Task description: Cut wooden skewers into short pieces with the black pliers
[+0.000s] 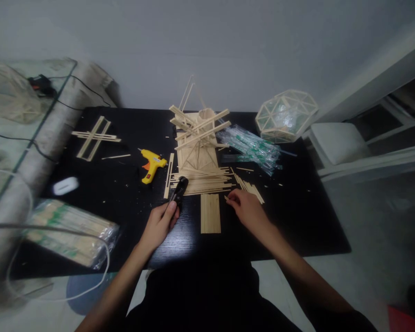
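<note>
My left hand (162, 219) is closed round a black cutter-like hand tool (180, 186), whose head points away from me over the left end of a pile of thin wooden sticks (204, 180). The tool's exact kind is hard to make out. To the right, the fingers of my right hand (244, 205) pinch a short piece of wooden stick (226, 198); only its tip shows. Between my hands lies a flat mat of sticks side by side (210, 213). Just beyond my right fingers is a slanted row of short sticks (249, 186).
Behind the pile stands a wooden stick structure (198, 150). A yellow glue gun (151, 165) and a crossed stick frame (96, 137) lie left on the black table (283, 230). Bagged sticks (72, 233) lie front left, plastic wrappers (252, 150) and a faceted stick dome (286, 115) back right.
</note>
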`<state>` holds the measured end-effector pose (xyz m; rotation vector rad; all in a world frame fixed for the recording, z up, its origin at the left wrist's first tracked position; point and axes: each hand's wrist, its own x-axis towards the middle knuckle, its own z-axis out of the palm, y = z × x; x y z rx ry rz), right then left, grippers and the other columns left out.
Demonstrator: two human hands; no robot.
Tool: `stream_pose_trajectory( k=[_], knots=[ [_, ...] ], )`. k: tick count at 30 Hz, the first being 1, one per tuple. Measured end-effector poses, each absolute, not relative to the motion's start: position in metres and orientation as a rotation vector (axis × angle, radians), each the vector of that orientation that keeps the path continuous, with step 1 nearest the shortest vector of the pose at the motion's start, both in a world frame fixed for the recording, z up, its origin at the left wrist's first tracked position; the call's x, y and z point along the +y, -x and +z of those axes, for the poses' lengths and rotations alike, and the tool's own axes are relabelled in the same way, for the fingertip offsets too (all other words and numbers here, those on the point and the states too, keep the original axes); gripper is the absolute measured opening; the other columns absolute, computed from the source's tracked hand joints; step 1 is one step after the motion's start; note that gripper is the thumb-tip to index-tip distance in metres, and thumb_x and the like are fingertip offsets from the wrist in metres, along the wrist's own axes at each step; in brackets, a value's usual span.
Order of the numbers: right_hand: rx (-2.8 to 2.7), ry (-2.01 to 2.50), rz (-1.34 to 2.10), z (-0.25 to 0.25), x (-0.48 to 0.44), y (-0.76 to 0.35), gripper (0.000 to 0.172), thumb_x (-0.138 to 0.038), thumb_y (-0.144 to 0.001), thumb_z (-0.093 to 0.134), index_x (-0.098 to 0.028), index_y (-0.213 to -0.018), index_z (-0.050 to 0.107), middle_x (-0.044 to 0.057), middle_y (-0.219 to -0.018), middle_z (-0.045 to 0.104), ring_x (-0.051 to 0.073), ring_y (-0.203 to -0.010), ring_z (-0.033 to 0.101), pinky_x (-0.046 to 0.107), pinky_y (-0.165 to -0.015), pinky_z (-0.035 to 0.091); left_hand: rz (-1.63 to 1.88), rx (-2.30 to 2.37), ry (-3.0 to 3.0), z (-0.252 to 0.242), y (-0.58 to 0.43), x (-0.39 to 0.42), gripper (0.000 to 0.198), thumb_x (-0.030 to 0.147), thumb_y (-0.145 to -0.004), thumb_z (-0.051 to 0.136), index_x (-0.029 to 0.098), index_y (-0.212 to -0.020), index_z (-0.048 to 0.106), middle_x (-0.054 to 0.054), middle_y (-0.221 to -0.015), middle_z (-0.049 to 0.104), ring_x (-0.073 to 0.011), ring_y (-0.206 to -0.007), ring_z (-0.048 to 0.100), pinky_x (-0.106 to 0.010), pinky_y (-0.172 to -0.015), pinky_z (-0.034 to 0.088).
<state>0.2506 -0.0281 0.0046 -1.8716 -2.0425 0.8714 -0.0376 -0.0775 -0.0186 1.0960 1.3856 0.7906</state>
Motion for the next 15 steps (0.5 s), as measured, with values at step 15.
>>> stream_pose_trajectory(
  k=[15],
  knots=[
    [-2.306, 1.963, 0.600, 0.0046, -0.0339, -0.2426, 0.014, -0.011, -0.097, 0.056, -0.019, -0.090, 0.065, 0.012, -0.095, 0.073, 0.027, -0.089, 0.070, 0.035, -0.076, 0.050, 0.784, 1.408, -1.094, -0.0154, 0.0359, -0.0770, 0.058, 0.069, -0.097, 0.046, 0.018, -0.076, 0.060, 0.004, -0.051, 0.046, -0.0102, -0.044, 0.040, -0.021, -0.042, 0.030]
  ],
)
